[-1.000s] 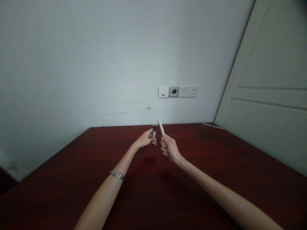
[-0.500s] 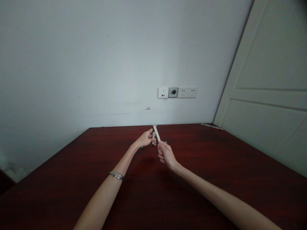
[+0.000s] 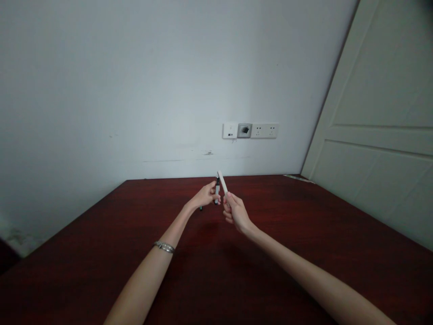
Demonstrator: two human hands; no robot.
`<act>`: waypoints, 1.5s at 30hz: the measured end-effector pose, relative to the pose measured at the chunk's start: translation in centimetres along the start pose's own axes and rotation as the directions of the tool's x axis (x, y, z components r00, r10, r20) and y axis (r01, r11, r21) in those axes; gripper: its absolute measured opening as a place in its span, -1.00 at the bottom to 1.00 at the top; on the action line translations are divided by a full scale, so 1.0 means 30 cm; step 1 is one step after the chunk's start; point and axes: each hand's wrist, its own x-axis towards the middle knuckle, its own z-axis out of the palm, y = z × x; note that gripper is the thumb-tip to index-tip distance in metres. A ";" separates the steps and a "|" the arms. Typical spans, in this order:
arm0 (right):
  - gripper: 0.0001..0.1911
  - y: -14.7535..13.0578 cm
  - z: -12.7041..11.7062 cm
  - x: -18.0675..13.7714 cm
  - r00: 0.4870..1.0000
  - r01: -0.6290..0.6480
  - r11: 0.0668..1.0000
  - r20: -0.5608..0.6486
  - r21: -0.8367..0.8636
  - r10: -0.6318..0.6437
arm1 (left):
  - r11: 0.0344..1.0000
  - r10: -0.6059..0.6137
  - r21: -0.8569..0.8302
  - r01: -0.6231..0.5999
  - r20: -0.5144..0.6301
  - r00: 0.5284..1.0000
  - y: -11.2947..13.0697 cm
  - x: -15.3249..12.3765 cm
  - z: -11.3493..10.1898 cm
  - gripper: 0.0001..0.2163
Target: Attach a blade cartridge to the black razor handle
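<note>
My left hand (image 3: 204, 197) is closed around a small pen-like item with a dark tip (image 3: 217, 189), held upright above the dark red table (image 3: 101, 253). My right hand (image 3: 234, 211) pinches a slim white stick-shaped piece (image 3: 222, 182), tilted up and to the left, its top end right beside the dark-tipped item. The two hands are almost touching over the far middle of the table. A silver bracelet (image 3: 164, 247) sits on my left wrist.
A white wall rises behind the table, carrying a row of sockets (image 3: 250, 130). A pale panelled door (image 3: 379, 122) slants along the right side. A thin light strip (image 3: 297, 178) lies at the table's far right corner.
My right hand has moved left toward my left hand, bringing the white piece from a gap apart to right beside the dark-tipped item. My left hand has stayed put.
</note>
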 end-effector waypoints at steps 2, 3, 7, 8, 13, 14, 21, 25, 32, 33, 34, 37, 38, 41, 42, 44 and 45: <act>-0.56 0.006 0.001 -0.003 1.000 0.005 1.000 -0.006 0.002 -0.005 | 1.000 0.006 -0.004 -0.006 0.000 1.000 0.015 0.000 0.003 -0.72; -0.56 0.013 0.002 -0.007 1.000 -0.011 1.000 -0.006 -0.003 0.011 | 1.000 0.007 0.000 -0.007 -0.009 1.000 0.023 -0.001 0.004 -0.73; -0.53 0.034 0.007 -0.025 0.998 -0.061 0.998 -0.004 -0.011 0.061 | 1.000 -0.012 0.018 0.013 -0.049 0.999 0.047 -0.002 0.004 -0.78; -0.53 0.030 0.008 -0.025 0.999 -0.044 0.999 -0.008 -0.002 0.044 | 1.000 -0.019 0.016 0.020 -0.046 0.999 0.050 -0.002 0.003 -0.77; -0.52 0.012 0.010 -0.011 0.999 0.036 0.999 -0.030 0.023 -0.035 | 1.000 -0.007 -0.010 0.007 -0.017 1.000 0.048 -0.001 0.003 -0.70; -0.51 0.017 0.011 -0.012 0.999 0.018 1.000 -0.027 0.013 -0.018 | 1.000 -0.007 -0.006 0.006 -0.021 1.000 0.045 -0.001 0.004 -0.71; -0.51 0.015 0.016 -0.012 1.000 0.023 1.000 -0.007 0.015 -0.023 | 1.000 -0.007 0.014 0.007 -0.028 1.000 0.029 0.003 -0.004 -0.71; -0.51 0.001 0.015 -0.004 1.000 0.006 1.000 -0.012 -0.006 -0.006 | 1.000 0.007 -0.013 -0.007 -0.027 1.000 0.026 0.013 -0.004 -0.73; -0.52 0.008 0.014 -0.006 0.999 0.032 0.999 -0.010 0.019 -0.031 | 1.000 -0.008 -0.006 0.008 -0.019 1.000 0.039 0.011 -0.001 -0.73; -0.52 0.006 0.012 -0.004 0.999 0.036 0.999 -0.013 0.014 -0.036 | 1.000 -0.008 -0.005 0.008 -0.017 1.000 0.042 0.010 0.000 -0.72; -0.52 0.006 0.011 -0.002 1.000 0.026 1.000 -0.011 0.002 -0.026 | 1.000 -0.005 -0.001 0.005 -0.020 1.000 0.045 0.010 0.000 -0.72; -0.52 0.009 0.009 -0.003 0.999 -0.036 0.999 0.010 -0.038 0.036 | 1.000 0.009 0.022 -0.008 -0.041 0.999 0.053 0.012 0.002 -0.79; -0.52 0.010 0.008 -0.004 0.999 -0.039 0.999 0.013 -0.038 0.039 | 1.000 0.010 0.026 -0.009 -0.044 0.999 0.057 0.012 0.002 -0.80; -0.54 0.009 0.007 -0.004 1.000 0.010 1.000 -0.001 -0.009 -0.010 | 1.000 -0.014 0.012 0.014 -0.028 1.000 0.067 0.006 0.005 -0.74; -0.54 0.010 0.006 -0.005 1.000 0.021 1.000 -0.008 -0.004 -0.021 | 1.000 -0.023 0.008 0.023 -0.024 0.999 0.070 0.004 0.006 -0.71; -0.54 0.020 0.004 -0.008 1.000 0.002 1.000 -0.005 -0.022 -0.002 | 1.000 -0.024 0.014 0.024 -0.041 0.999 0.073 0.002 0.007 -0.73; -0.54 0.027 0.003 -0.013 1.000 -0.023 0.999 0.006 -0.040 0.023 | 1.000 -0.017 0.023 0.018 -0.056 0.998 0.074 0.003 0.006 -0.75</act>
